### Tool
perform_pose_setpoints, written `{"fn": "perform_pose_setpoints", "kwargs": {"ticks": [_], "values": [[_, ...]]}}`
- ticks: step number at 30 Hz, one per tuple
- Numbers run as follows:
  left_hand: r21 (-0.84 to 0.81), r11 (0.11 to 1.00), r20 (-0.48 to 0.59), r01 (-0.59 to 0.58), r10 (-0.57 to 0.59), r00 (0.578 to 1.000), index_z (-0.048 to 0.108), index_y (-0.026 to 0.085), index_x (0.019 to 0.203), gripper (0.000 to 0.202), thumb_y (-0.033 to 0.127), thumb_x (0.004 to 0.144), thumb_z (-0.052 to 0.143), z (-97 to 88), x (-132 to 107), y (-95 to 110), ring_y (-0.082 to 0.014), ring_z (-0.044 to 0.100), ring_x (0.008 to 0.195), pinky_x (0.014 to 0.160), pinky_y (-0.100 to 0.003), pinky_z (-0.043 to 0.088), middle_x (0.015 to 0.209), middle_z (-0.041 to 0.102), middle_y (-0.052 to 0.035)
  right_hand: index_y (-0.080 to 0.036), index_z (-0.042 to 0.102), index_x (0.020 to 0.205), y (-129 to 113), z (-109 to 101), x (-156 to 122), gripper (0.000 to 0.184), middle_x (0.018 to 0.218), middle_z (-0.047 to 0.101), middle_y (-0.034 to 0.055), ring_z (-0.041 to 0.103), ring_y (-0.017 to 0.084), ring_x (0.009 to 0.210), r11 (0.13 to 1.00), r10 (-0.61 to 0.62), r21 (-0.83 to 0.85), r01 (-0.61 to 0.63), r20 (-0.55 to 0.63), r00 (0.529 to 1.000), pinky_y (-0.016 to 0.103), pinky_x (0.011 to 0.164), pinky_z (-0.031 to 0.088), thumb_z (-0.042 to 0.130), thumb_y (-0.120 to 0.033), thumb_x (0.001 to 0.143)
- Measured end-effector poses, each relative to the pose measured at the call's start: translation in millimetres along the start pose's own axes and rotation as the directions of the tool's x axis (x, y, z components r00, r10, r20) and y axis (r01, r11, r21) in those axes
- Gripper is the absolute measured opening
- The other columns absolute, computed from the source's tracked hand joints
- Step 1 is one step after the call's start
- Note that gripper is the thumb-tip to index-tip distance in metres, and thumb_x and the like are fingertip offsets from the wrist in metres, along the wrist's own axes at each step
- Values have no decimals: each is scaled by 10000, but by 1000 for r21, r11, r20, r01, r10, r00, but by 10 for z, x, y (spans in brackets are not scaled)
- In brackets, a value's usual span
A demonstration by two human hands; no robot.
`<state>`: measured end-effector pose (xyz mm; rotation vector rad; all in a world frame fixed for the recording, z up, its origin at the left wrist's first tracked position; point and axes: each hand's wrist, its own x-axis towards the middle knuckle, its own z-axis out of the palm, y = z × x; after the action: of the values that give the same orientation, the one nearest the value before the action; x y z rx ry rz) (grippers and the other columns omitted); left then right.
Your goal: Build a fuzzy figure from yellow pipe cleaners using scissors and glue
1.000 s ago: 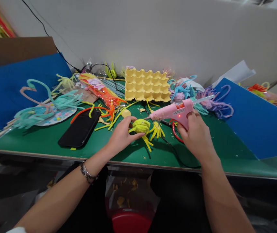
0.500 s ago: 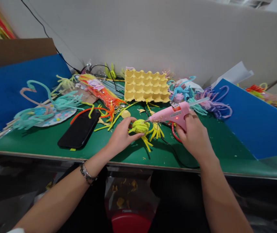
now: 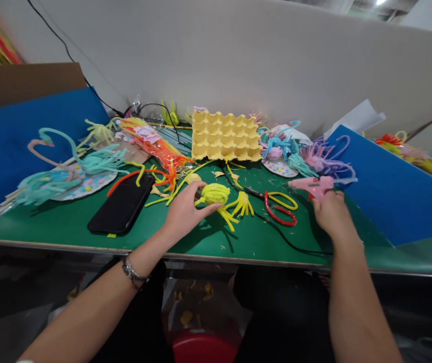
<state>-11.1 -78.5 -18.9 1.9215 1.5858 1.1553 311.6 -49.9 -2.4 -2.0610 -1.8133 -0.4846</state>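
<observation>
Pinched between the thumb and fingers of my left hand (image 3: 187,209) is a yellow pipe-cleaner ball (image 3: 216,193), a rounded coil held just above the table. Short yellow strands (image 3: 228,218) stick out below it. Over on the right, my right hand (image 3: 333,214) is wrapped round the handle of a pink glue gun (image 3: 320,186), its nozzle pointing left and a clear glue stick out of its back. Between my hands lie scissors (image 3: 278,207) with one red and one yellow handle loop. Beside the ball rests a fanned yellow pipe-cleaner tuft (image 3: 243,203).
A yellow egg-crate tray (image 3: 226,136) leans at the back. To the left lie a black phone (image 3: 123,204) and a dotted plate (image 3: 87,185) with turquoise pipe-cleaner pieces. Blue boards (image 3: 401,196) flank the green table (image 3: 201,242). A black cord (image 3: 287,243) trails near the front edge.
My right hand has carried the glue gun away from the ball to the right, uncovering the scissors. My left hand keeps hold of the ball in nearly the same place.
</observation>
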Motion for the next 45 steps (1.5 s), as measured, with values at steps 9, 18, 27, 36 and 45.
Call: {"fn": "perform_pose_setpoints", "kwargs": {"ticks": [9, 18, 27, 36, 45], "values": [[4, 1000, 14, 9, -9, 1000, 520, 156, 990, 439, 422, 669, 658, 6, -7, 27, -156, 561, 705, 631, -276, 446, 936, 610, -52, -154, 600, 794, -67, -386, -180, 332, 732, 581, 176, 587, 352, 709, 986, 38, -164, -32, 34, 999, 465, 522, 455, 419, -432, 804], [2, 1000, 0, -20, 20, 1000, 516, 166, 974, 404, 386, 668, 664, -68, 0, 42, -148, 554, 685, 631, -275, 453, 897, 620, -37, -188, 549, 1179, -1079, -200, -181, 400, 1147, 549, 139, 537, 242, 1079, 729, -677, 388, 564, 291, 676, 394, 888, 442, 435, -126, 802], [-9, 999, 9, -41, 41, 999, 516, 179, 989, 420, 389, 661, 674, -103, -33, 91, -162, 572, 716, 646, -291, 465, 922, 624, -41, -127, 536, 1001, -1093, -65, -154, 249, 1028, 594, 156, 594, 247, 959, 771, -565, 464, 437, 181, 805, 397, 810, 475, 445, -112, 769], [-122, 992, 202, -36, 60, 977, 534, 173, 976, 404, 368, 658, 687, -78, -75, 117, -183, 608, 810, 722, -307, 498, 950, 636, -57, -200, 575, 909, -1235, -180, -243, 129, 882, 705, 54, 679, 186, 784, 473, -280, 855, 214, -85, 956, 295, 674, 528, 523, -275, 819], [-151, 987, 258, -47, 85, 962, 569, 183, 903, 379, 416, 634, 702, -48, -66, 99, -179, 617, 730, 673, -299, 488, 843, 671, -32, -236, 708, 835, -1345, -258, -304, 157, 884, 731, 22, 674, 205, 848, 403, -395, 894, 196, -24, 918, 327, 749, 531, 564, -281, 795]]}}
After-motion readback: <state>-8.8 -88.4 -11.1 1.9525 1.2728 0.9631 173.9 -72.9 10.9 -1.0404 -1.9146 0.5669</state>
